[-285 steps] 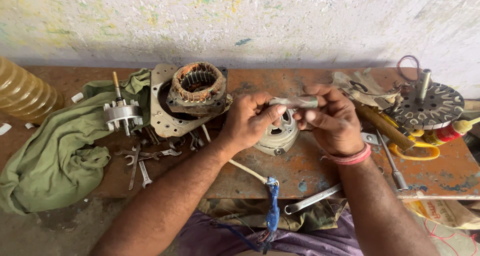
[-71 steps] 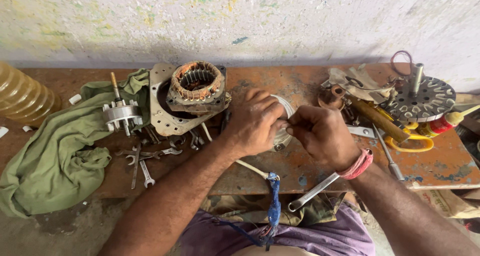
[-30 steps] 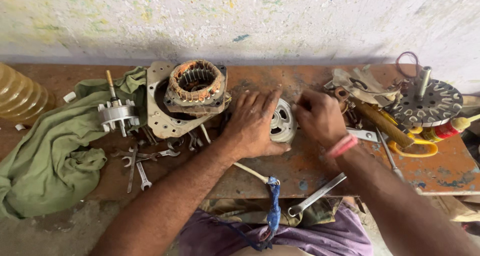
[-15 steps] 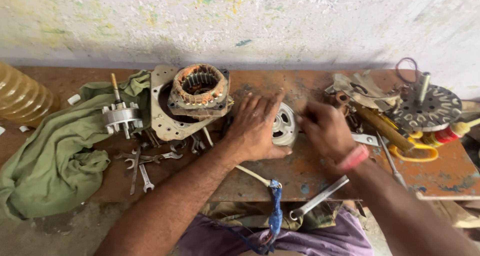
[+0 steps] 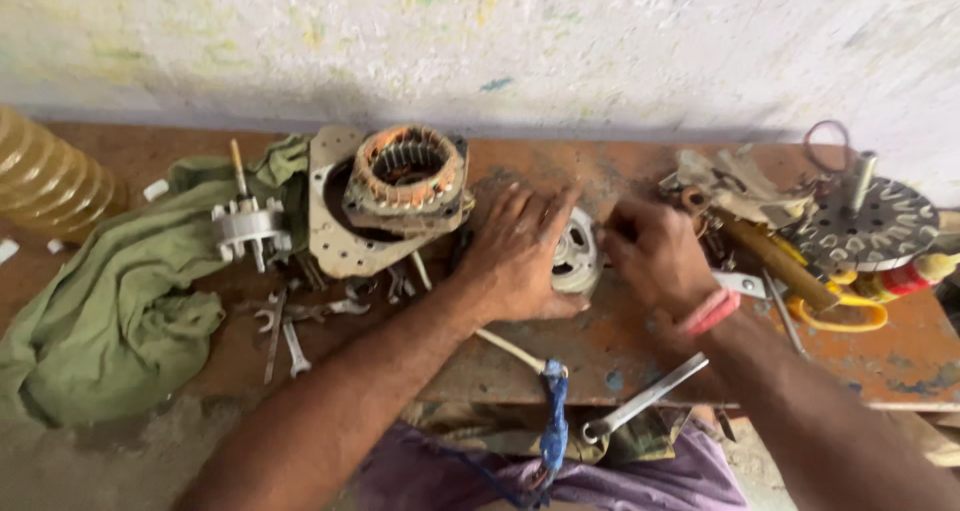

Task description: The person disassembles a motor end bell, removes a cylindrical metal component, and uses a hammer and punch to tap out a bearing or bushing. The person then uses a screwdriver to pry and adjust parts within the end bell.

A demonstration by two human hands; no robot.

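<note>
The left hand (image 5: 520,256) lies palm down with fingers spread, pressing on the left side of a round grey metal motor cover (image 5: 577,254) that sits on the rusty tabletop (image 5: 640,346), near its middle. The right hand (image 5: 655,251) is curled into a loose fist just beside the cover's right edge; motion blur hides whether it grips anything. Both forearms reach in from below. Half a second ago the right hand hovered slightly higher and further right; now it sits closer to the cover. The left hand keeps its flat hold. A copper-wound stator (image 5: 405,176) stands left of the hands.
</note>
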